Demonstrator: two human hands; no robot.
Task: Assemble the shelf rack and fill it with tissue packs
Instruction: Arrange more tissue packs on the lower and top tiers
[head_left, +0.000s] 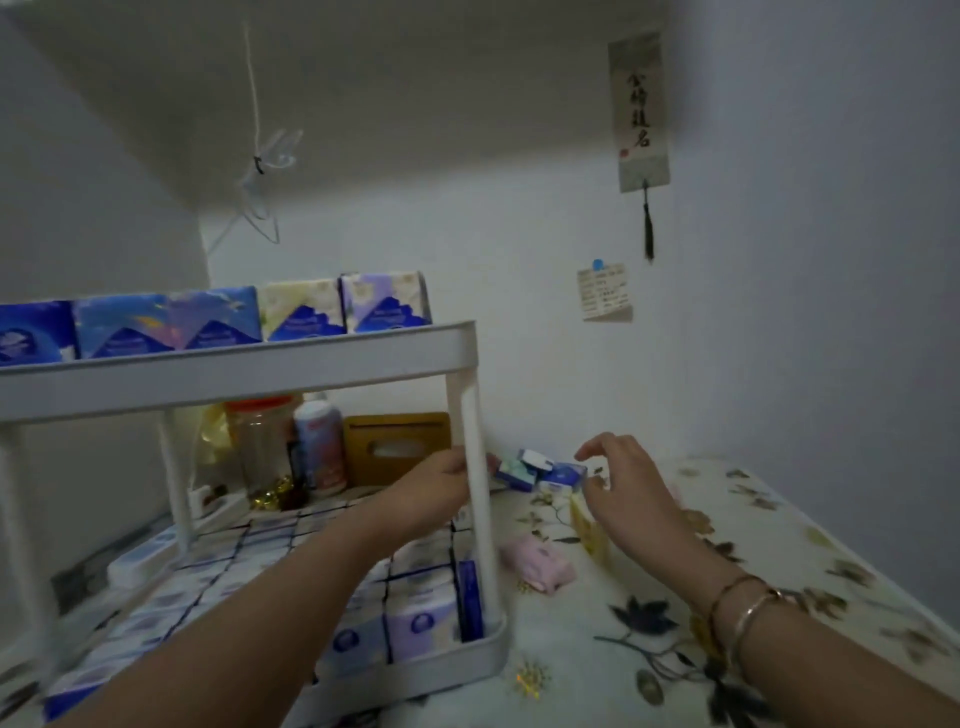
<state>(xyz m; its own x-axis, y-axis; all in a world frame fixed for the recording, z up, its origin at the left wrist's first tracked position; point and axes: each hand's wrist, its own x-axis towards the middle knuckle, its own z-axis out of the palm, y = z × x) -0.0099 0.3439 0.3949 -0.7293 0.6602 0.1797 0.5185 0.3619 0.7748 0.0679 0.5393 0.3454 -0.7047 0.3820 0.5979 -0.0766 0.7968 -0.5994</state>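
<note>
**Rack loaded, hands by loose packs**

Head view: white shelf rack (249, 369) on floral table (779, 545), tissue packs (218, 319) fill both tiers. Left hand (436, 488) reaches behind rack post (475, 499), grip unclear. Right hand (628, 488) spread, empty, over loose packs (540, 470) beside the rack.

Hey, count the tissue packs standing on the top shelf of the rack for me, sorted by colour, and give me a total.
Blue packs: 3
Cream pack: 1
Lilac pack: 1
Total in view on the top shelf: 5. The row runs off the left edge of the picture, so there may be more.
</note>
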